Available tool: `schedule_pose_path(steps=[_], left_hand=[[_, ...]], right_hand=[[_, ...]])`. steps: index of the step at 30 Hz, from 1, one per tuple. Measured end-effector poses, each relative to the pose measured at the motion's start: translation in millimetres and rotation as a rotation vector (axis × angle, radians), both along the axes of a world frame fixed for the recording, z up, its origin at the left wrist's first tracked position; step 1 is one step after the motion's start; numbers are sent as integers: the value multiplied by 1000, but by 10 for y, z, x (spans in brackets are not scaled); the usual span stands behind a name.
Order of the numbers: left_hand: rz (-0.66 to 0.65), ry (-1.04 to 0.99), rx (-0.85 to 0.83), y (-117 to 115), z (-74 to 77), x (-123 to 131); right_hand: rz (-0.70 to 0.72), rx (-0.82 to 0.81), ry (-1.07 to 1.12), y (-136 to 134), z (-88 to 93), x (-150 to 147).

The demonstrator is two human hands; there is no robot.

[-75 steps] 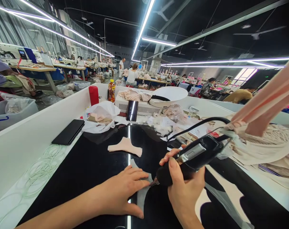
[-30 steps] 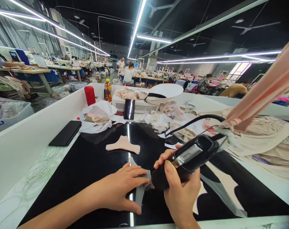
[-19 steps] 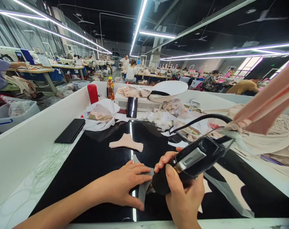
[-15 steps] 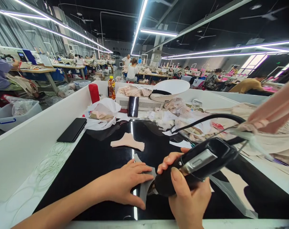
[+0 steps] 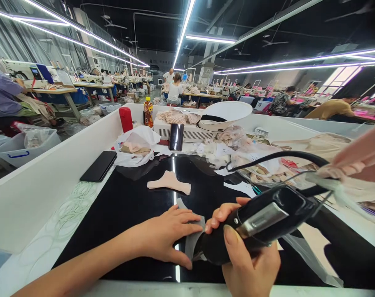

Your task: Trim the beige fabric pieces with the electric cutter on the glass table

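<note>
My left hand (image 5: 175, 233) lies flat with its fingers spread, pressing a small grey translucent strip of fabric (image 5: 192, 243) onto the black tabletop (image 5: 128, 214). Wrapped around a black corded hand tool (image 5: 268, 222) with a metal plate on its side is my right hand (image 5: 246, 258). The tool's metal tip (image 5: 200, 252) points left and meets the strip's right edge; whether it touches the fabric I cannot tell. Beyond my left hand sits a curved beige fabric piece (image 5: 169, 182). Another beige piece (image 5: 312, 241) and a sheer strip (image 5: 314, 260) lie at right, partly behind the tool.
A black cable (image 5: 277, 156) arches from the tool, and a pink cloth tie (image 5: 357, 152) holds its rear end. Cut scraps and plastic bags (image 5: 252, 159) heap up at back right. At left are a dark tablet (image 5: 98, 166) and a white bag (image 5: 138, 144) inside the low white wall (image 5: 51, 177).
The whole view has shifted slightly, so things appear a little further right. Both hands and the tool keep nearly the same places on the fabric strip.
</note>
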State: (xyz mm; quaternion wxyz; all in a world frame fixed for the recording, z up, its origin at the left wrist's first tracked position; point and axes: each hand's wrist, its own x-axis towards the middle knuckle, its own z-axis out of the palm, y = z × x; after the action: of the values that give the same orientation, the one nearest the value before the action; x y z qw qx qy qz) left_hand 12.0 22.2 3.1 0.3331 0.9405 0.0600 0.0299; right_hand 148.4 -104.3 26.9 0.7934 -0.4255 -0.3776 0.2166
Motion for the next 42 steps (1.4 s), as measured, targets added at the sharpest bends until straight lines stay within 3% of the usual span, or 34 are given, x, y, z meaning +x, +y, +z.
schedule_pose_path(steps=[12,21,26,33,42], left_hand=[[184,-164,45,65,-13,2],[70,-130,42,-27,1,31],[132,-213,67,17,-67,30],[72,-265,85,57,-185,60],[77,-265,76,17,-143,71]], right_hand=[[-145,-9,-43,1,33,393],[-287,-12,-59,53,137,609],[-247,32,-66,194,144,455],[-117,50,-83,312,108,284],[-92,21,-70,279,80,267]])
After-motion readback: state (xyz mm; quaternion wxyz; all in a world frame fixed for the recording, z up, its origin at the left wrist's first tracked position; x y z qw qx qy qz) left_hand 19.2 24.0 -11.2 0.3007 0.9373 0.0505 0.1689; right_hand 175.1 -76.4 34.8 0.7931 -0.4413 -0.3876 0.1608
